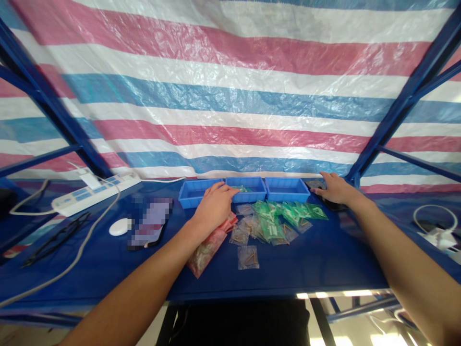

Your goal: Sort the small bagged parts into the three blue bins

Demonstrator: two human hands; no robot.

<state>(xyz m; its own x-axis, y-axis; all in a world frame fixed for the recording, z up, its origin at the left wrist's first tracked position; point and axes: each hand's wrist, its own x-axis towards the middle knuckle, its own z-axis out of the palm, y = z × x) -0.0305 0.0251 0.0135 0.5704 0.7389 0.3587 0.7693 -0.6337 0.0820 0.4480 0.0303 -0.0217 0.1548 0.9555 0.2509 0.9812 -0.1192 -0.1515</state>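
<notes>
My left hand [216, 204] reaches over the front corner between the left blue tray [186, 198] and the middle blue tray [255, 196]. Its fingers are stretched out, with the tips beside a greenish packet [242, 189] inside the middle tray. Under that wrist lie red plastic packets [207, 252]. My right hand [334, 189] is open, thumb and fingers apart, over a dark flat object [317, 184] right of the third blue tray [286, 196]; its kind is unclear. Between my hands are green packets [271, 226] and clear bags holding small brass-coloured pieces [248, 257].
On the left of the blue table [288, 274] are a phone [153, 221], a round white object [119, 227], black glasses [55, 238] and a white power strip [95, 192] with cables. A white charger [441, 236] lies far right. Striped sheeting [230, 96] hangs behind.
</notes>
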